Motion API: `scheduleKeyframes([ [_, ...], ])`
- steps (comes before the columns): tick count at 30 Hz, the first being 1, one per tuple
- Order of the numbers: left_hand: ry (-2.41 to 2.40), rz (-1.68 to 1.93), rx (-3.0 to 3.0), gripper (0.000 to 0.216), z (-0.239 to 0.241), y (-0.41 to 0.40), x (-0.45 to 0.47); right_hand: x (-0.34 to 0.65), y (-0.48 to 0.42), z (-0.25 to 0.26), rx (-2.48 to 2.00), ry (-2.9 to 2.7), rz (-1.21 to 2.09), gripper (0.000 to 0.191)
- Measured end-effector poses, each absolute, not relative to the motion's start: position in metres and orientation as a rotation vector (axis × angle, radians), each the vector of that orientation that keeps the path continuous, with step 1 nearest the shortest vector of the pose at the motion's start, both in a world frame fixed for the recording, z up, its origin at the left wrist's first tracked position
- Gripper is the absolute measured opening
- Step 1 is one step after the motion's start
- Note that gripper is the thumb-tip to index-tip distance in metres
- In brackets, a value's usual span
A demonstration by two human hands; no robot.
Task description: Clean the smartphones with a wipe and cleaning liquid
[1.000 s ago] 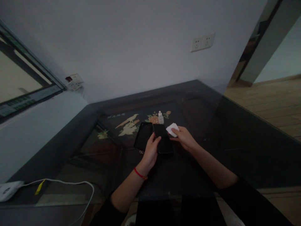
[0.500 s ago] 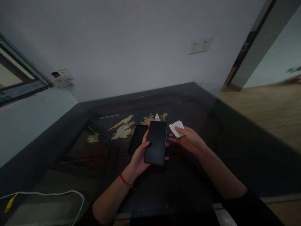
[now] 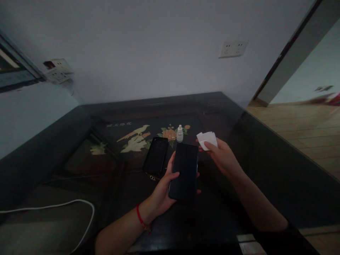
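A black smartphone [image 3: 184, 172] lies in my left hand [image 3: 162, 193], its dark screen facing up. The thumb rests on the screen's left edge and the fingertips curl round the right side. Just right of the phone, my right hand [image 3: 221, 156] pinches a folded white tissue [image 3: 208, 139] between thumb and fingers, apart from the screen. On the table left of the phone lies a black phone case [image 3: 156, 156] with a small metal charm at its lower end. Beyond the phone stands a small clear dropper bottle [image 3: 180, 135] with a white cap, upright.
The dark glossy table [image 3: 223, 212] carries a bird-and-flower inlay [image 3: 135, 141]. A white cable [image 3: 90, 219] curves across its near left corner. Behind rises a white wall with a double socket [image 3: 233, 49]; wooden floor [image 3: 292, 131] lies to the right.
The phone in my left hand has moved nearer and slightly right, so the whole bottle now shows. My right hand has shifted a little right with the tissue. The camera view has also shifted.
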State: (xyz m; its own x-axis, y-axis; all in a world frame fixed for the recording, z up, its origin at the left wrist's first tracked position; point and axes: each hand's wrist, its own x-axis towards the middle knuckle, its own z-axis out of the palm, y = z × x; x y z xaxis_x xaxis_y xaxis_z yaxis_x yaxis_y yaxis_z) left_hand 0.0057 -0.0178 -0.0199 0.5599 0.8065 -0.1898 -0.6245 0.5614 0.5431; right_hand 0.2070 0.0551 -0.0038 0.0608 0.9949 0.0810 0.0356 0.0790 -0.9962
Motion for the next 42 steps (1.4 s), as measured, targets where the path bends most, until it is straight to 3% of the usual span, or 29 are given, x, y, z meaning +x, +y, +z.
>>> scheduleKeyframes([
  [3,0.471,0.894,0.442,0.078,-0.020,-0.017,0.007,0.206,0.051,0.000,-1.306,-1.457,0.720,0.024],
  [5,0.484,0.907,0.443,0.077,-0.020,-0.017,0.008,0.204,0.047,0.002,-1.281,-1.495,0.650,0.022],
  [12,0.483,0.898,0.407,0.074,-0.021,-0.016,0.008,0.195,0.048,-0.001,-0.946,-0.878,1.375,0.026],
  [25,0.491,0.914,0.391,0.074,-0.023,-0.016,0.007,0.192,0.052,-0.011,-0.919,-0.841,1.443,0.026],
  [28,0.500,0.909,0.396,0.075,-0.022,-0.016,0.007,0.195,0.051,-0.010,-1.003,-0.997,1.213,0.027],
  [34,0.510,0.888,0.424,0.073,-0.021,-0.017,0.008,0.200,0.043,-0.008,-1.146,-1.717,0.351,0.031],
  [38,0.515,0.859,0.445,0.069,-0.023,-0.017,0.009,0.193,0.042,-0.013,-0.966,-2.126,0.141,0.043],
  [42,0.528,0.855,0.441,0.064,-0.025,-0.017,0.010,0.189,0.041,-0.017,-0.904,-2.287,0.051,0.042],
])
